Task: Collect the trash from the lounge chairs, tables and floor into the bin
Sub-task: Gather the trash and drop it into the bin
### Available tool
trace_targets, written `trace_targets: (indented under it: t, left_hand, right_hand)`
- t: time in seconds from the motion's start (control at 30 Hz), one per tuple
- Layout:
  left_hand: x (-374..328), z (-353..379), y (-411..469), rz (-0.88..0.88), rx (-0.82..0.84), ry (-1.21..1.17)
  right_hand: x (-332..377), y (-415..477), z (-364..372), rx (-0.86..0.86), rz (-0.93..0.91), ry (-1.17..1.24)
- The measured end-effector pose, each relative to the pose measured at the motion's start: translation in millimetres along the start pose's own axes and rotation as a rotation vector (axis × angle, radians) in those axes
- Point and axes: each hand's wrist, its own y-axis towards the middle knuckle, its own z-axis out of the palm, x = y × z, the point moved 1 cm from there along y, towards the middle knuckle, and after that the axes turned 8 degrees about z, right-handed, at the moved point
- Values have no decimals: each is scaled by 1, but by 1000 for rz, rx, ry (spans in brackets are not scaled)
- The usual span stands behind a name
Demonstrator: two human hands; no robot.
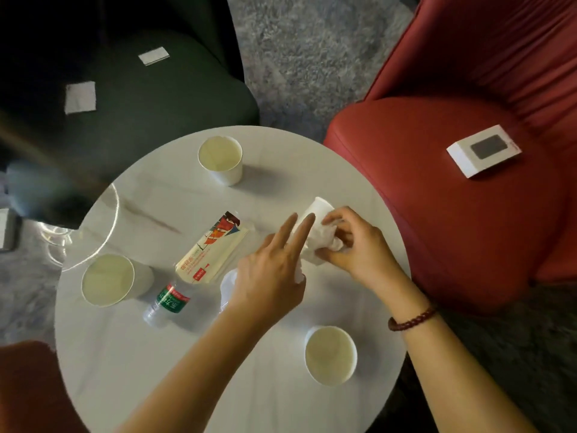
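Over the round white table (256,401), my left hand (271,273) holds a white paper cup (317,210) tilted on its side, two fingers straight along it. My right hand (352,242) pinches a crumpled white tissue (324,237) at the cup's mouth. Three more paper cups stand upright: one at the back (221,159), one at the left (109,279), one near the front (331,354). A plastic bottle with a green and red label (170,303) lies on its side. Beside it lies a cream packet (212,248). Another white scrap (228,284) shows under my left hand.
A red lounge chair (437,229) at the right carries a white box (484,150). The dark green chair (162,98) at the back left holds two white paper pieces (80,96) (153,55). A clear bag rim (93,232) shows at the table's left edge. Grey carpet lies around.
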Motion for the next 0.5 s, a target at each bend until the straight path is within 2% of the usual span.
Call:
trace_targets:
  t: [0.2,0.33,0.4,0.5]
  left_hand:
    - [-1,-18,-4,15,-86,-25]
    - [10,-22,-14,-88,-130,43]
    - [17,-27,-20,-123,-189,46]
    - [33,-35,-29,-187,-279,41]
  right_hand:
    - [48,-1,9,116,-92,120]
    - [54,-8,22,211,-167,25]
    - [50,-9,23,132,-237,-206]
    - [39,-5,23,-180,-386,-634]
